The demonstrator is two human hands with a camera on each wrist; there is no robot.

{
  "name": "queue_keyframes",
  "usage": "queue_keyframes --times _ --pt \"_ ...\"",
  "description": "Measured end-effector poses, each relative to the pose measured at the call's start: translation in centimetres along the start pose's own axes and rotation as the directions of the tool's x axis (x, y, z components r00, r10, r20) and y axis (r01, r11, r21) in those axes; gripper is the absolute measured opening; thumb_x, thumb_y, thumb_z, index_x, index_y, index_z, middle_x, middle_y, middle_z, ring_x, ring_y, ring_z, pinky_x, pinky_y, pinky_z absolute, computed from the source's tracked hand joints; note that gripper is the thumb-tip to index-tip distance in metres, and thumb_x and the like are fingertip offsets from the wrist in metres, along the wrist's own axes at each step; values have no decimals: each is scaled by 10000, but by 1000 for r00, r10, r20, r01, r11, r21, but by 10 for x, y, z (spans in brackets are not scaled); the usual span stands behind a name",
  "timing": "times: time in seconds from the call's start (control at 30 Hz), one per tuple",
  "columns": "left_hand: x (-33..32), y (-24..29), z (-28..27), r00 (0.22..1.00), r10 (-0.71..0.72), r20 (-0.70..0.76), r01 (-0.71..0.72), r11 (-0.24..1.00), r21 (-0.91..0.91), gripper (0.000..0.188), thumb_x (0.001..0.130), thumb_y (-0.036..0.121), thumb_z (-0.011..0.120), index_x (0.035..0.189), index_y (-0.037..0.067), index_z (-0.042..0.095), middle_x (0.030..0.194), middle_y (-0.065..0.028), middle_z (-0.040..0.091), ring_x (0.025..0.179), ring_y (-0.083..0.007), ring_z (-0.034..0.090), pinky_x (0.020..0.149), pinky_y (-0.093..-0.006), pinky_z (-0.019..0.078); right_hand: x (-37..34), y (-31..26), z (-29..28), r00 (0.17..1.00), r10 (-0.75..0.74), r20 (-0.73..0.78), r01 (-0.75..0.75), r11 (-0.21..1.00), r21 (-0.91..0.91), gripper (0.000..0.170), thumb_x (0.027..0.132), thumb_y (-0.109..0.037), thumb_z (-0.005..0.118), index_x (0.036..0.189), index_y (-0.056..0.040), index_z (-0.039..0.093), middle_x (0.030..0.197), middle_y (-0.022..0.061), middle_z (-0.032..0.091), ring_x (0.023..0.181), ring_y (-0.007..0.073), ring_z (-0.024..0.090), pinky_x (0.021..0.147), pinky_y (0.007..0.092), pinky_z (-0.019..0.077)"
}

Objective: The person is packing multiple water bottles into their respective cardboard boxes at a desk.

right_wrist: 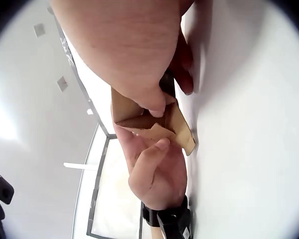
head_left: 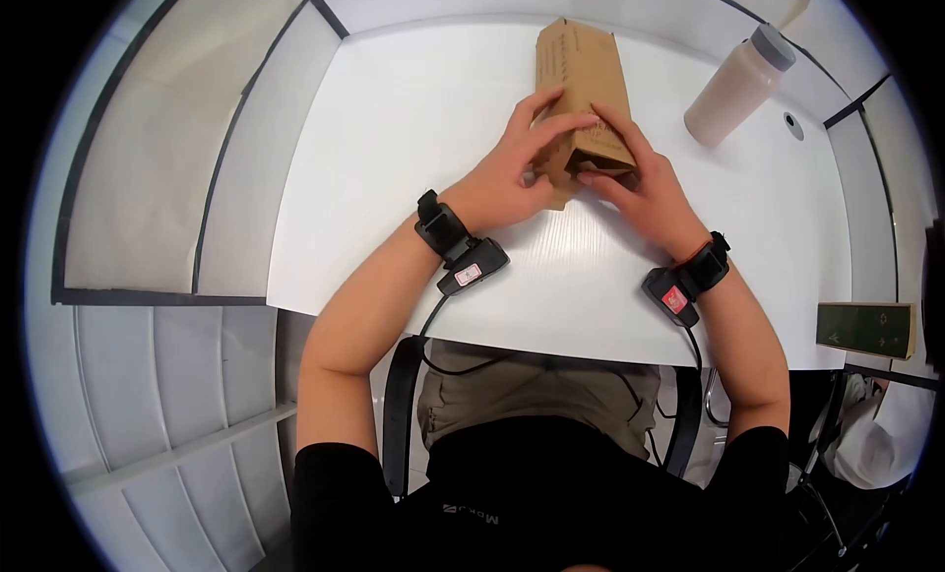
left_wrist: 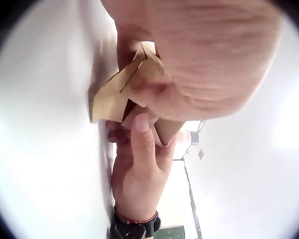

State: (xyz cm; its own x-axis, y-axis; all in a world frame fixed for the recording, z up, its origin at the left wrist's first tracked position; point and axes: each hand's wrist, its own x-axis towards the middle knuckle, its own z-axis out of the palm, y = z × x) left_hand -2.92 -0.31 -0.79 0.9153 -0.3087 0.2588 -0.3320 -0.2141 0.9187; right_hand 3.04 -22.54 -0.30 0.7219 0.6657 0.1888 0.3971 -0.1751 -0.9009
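Observation:
A brown cardboard box (head_left: 581, 65) with printed lettering lies on the white table, its open end toward the person. My left hand (head_left: 502, 178) holds the left side, with fingers over the top and the thumb low by the end flaps. On the other side, my right hand (head_left: 661, 193) grips the box, its thumb at the mouth of the opening. In the right wrist view, the left thumb presses a bent flap (right_wrist: 187, 137), and the hollow inside shows between the thumbs. The left wrist view shows another side of the opened cardboard end (left_wrist: 109, 99). The box's far end is out of reach of both hands.
A pale bottle (head_left: 728, 95) with a grey lid stands at the back right, near a round cable hole (head_left: 793, 126) in the table (head_left: 394, 129). A dark green book (head_left: 866, 329) sits at the right edge. Partition panels (head_left: 167, 158) surround the desk.

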Motion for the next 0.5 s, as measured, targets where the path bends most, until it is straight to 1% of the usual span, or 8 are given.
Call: queue_keyframes --times 0.03,0.13,0.17,0.27,0.3,0.4,0.47,0.5 --pt "0 1 1 1000 1 -10 -1 1000 -4 717 821 -41 553 1492 199 479 1623 -123 150 1523 -362 235 1170 -482 386 0 0 -1 1000 4 4 -4 1000 -7 719 920 -91 725 1546 -144 374 1297 195 652 1154 280 677 971 379 559" --pt "2 -4 -3 998 58 -23 -54 989 139 611 886 -20 614 1456 181 525 1605 -126 201 1499 -341 290 1167 -462 393 -1 6 0 997 -76 10 76 997 -7 718 918 -90 725 1546 -142 380 1284 189 660 1165 281 673 975 382 560" --pt "2 -3 -2 995 81 -60 -74 992 102 553 918 -33 583 1433 167 552 1587 -134 249 1466 -329 343 1168 -440 391 -1 8 1 996 -86 13 87 996 -17 720 917 -90 723 1549 -139 382 1247 171 673 1104 254 689 930 359 565" --pt "5 -8 -7 986 142 -92 -120 971 205 529 941 -24 572 1434 170 553 1581 -135 265 1450 -323 361 1166 -428 388 0 6 -1 997 -73 41 78 986 -147 721 913 -93 723 1548 -131 385 1213 151 676 995 227 690 860 332 560" --pt "5 -9 -7 986 143 -81 -119 962 247 511 965 -15 538 1448 150 521 1585 -154 260 1458 -326 345 1176 -424 364 1 8 2 992 -126 9 126 985 -121 745 895 -119 740 1549 -129 385 1147 140 676 882 219 660 807 321 547" --pt "4 -11 1 981 141 -134 -126 985 120 503 986 -8 498 1468 133 470 1592 -175 245 1470 -326 322 1188 -424 340 4 3 0 994 -105 18 106 972 -210 766 874 -152 757 1546 -129 391 1124 137 666 867 221 645 806 325 542" --pt "5 -8 11 975 141 -174 -122 986 116 495 1005 -4 450 1482 123 410 1598 -177 223 1484 -316 296 1195 -421 320 5 -2 2 994 -110 -12 104 967 -231 771 859 -171 764 1542 -160 405 1145 146 631 901 255 649 810 349 544" --pt "6 -7 16 975 104 -194 -99 994 38 502 1006 -7 442 1487 128 391 1609 -171 202 1491 -307 286 1199 -419 314 6 -1 4 991 -130 -31 120 965 -234 767 859 -171 763 1540 -170 409 1153 148 622 916 268 653 814 356 546"
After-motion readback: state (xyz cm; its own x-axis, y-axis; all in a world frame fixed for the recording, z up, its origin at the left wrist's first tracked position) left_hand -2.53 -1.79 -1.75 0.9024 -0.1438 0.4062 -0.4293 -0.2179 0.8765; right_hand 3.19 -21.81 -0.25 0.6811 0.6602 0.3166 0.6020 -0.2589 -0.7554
